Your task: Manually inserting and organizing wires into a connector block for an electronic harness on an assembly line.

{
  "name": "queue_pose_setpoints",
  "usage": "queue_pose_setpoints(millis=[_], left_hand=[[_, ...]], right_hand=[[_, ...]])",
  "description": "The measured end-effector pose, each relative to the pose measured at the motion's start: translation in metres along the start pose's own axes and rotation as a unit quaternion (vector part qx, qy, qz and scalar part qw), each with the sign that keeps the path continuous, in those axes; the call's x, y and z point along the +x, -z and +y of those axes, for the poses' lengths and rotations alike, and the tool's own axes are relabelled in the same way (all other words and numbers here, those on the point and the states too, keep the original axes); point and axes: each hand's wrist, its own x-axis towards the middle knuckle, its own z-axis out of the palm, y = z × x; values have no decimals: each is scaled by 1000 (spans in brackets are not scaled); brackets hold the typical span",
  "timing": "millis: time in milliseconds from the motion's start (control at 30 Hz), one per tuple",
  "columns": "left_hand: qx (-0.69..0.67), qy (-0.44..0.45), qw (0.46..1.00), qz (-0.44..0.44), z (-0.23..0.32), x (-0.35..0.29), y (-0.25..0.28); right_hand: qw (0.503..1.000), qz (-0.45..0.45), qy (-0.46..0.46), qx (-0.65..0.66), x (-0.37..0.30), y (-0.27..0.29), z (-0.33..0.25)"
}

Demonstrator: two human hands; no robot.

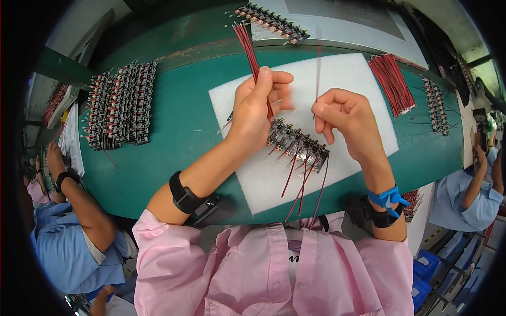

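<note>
A bundle of red and black wires stands up out of my left hand, whose thumb presses on it. My right hand pinches a single thin wire, blurred by motion, its upper part rising above my fingertips. Between and below both hands, a row of small circuit boards lies on a white foam sheet. Several red and black wires trail from that row toward me. Neither hand touches the boards' right half; my left wrist is close to their left end.
Stacked finished-looking board rows lie left on the green table. Another row rests at the back. A red wire pile and a board strip lie right. Co-workers in blue sit at both sides.
</note>
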Motion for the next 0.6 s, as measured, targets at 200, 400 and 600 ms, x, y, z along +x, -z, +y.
queue_pose_setpoints(millis=[200, 400, 600], left_hand=[[319, 22, 936, -147, 5, -2, 11], [343, 20, 926, -156, 7, -5, 11], [395, -30, 905, -153, 6, -7, 11]], right_hand=[[994, 61, 47, 81, 4, -6, 13], [988, 109, 80, 69, 7, -9, 19], [991, 94, 65, 67, 5, -9, 21]])
